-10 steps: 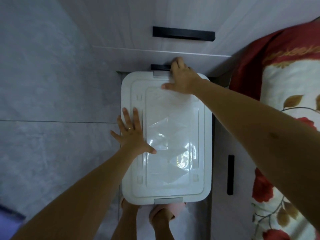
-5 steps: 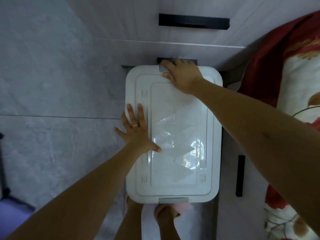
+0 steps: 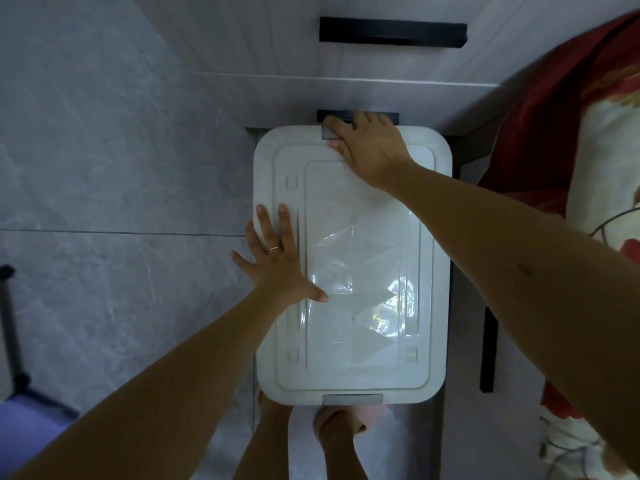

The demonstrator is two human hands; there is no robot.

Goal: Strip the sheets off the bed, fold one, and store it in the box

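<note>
Sliding my right hand (image 3: 367, 147) left along the far rim, I've now got it curled over the far latch (image 3: 327, 132). My left hand (image 3: 277, 265) stays flat on the lid (image 3: 363, 323), fingers spread. The box (image 3: 264, 358) sits closed on the floor (image 3: 104, 168) by my feet. Sheet's presumably inside, so I'm guessing it's just clipping left.

White box lid (image 3: 363, 358) under flat left hand (image 3: 277, 268), right hand (image 3: 367, 147) round its far grey latch (image 3: 327, 133).
</note>
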